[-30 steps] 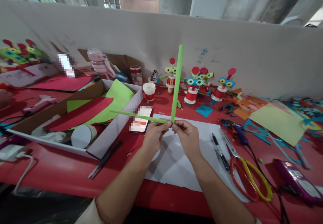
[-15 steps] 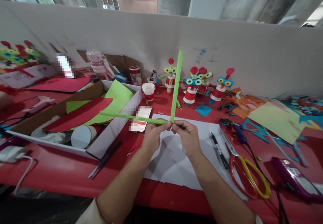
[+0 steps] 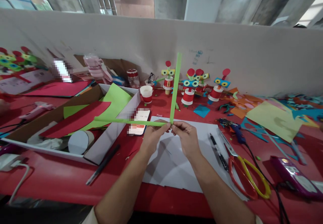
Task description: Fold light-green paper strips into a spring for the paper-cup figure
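Two green paper strips meet at a corner between my fingertips. One upright green strip (image 3: 176, 86) points away from me, and the other green strip (image 3: 126, 120) stretches left over the box edge and phone. My left hand (image 3: 154, 137) pinches the corner from the left, thumb on top. Pressed against the same corner, my right hand (image 3: 187, 138) pinches with thumb and index finger. Beneath both hands lies a white paper sheet (image 3: 161, 170). Whether the strips are joined at the corner is hidden by my fingertips.
Left stands a cardboard box (image 3: 111, 129) with coloured paper; a phone (image 3: 138, 121) lies beside it. To the right are a pen (image 3: 219, 151), scissors (image 3: 248, 175) and a glue gun (image 3: 234, 129). Paper-cup figures (image 3: 188, 96) and a white-red cup (image 3: 146, 94) stand behind.
The strip on the left has swung slightly and now lies more level. Both hands still pinch the corner. The camera view has shifted a little.
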Action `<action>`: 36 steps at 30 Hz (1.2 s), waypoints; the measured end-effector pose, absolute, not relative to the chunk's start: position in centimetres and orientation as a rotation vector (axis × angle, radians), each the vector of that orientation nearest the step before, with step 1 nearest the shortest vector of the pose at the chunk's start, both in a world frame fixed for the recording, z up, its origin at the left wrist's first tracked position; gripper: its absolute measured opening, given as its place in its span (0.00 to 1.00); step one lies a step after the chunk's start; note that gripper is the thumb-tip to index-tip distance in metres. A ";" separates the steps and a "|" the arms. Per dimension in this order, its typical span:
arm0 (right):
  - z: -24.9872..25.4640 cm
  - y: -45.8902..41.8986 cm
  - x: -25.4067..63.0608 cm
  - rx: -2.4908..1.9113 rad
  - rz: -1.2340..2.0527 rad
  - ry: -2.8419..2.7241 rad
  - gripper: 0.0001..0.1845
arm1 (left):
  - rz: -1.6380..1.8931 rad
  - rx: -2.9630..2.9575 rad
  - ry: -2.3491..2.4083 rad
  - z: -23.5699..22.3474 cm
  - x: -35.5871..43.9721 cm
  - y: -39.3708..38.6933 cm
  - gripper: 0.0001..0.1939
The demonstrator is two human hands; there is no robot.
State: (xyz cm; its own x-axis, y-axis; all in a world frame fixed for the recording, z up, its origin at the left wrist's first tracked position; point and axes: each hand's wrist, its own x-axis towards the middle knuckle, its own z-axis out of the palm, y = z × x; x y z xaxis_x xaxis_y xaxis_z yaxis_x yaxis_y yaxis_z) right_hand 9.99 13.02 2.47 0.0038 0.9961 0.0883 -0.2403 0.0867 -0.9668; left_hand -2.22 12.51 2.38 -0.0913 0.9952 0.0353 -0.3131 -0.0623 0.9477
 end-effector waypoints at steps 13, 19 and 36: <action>2.0 13.0 9.8 -0.850 1.351 -1.012 0.06 | 1.545 0.951 0.978 1.4 -1.9 12.5 0.09; 2.0 12.8 9.8 -0.803 1.277 -1.044 0.03 | 1.609 0.773 0.804 1.7 -1.2 12.5 0.06; 2.3 12.1 9.5 -0.865 1.123 -1.290 0.16 | 1.555 0.594 0.776 2.3 -1.7 12.4 0.12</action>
State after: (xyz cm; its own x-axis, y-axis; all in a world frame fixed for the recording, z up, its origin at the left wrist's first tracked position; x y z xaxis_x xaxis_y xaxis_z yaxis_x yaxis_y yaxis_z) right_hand 9.48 12.14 2.30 -0.0661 0.9580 0.2790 -0.1443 0.2675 -0.9527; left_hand -1.71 12.45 2.34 -0.1308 0.9895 -0.0618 -0.6446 -0.0375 0.7636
